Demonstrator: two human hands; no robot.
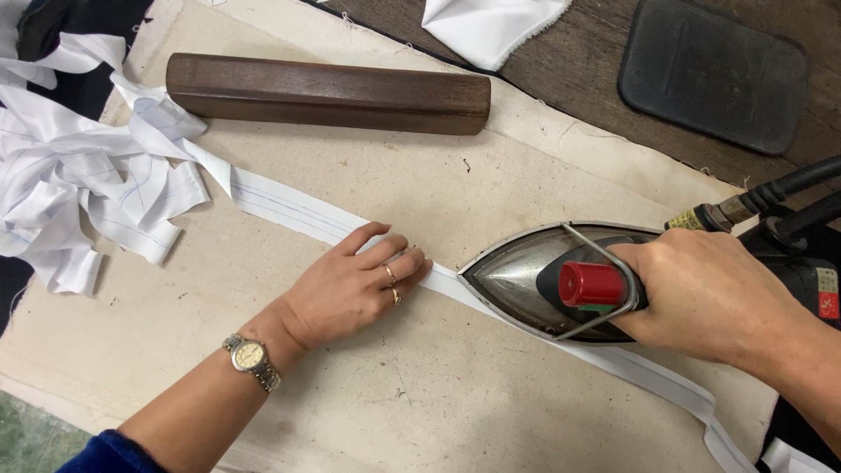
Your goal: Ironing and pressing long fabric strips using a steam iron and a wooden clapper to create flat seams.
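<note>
We are in the middle of pressing a long white fabric strip that runs slantwise across the padded bench; our right hand is wrapped tight round the handle of the steel iron, whose nose points along the strip toward our left hand; that hand lies flat with fingers spread, holding the strip down just ahead of the iron's tip, close but not touching it; the strip passes under the sole and comes out behind it toward the lower right corner, while its unpressed length trails up to a loose heap of white strips at the left; a dark wooden block lies beyond the strip, well apart from both hands; as we judge it, the next stroke calls for the flat hand to shift up the strip before the iron glides on, lest the hot nose meet the fingertips; the strip should stay taut and straight.
</note>
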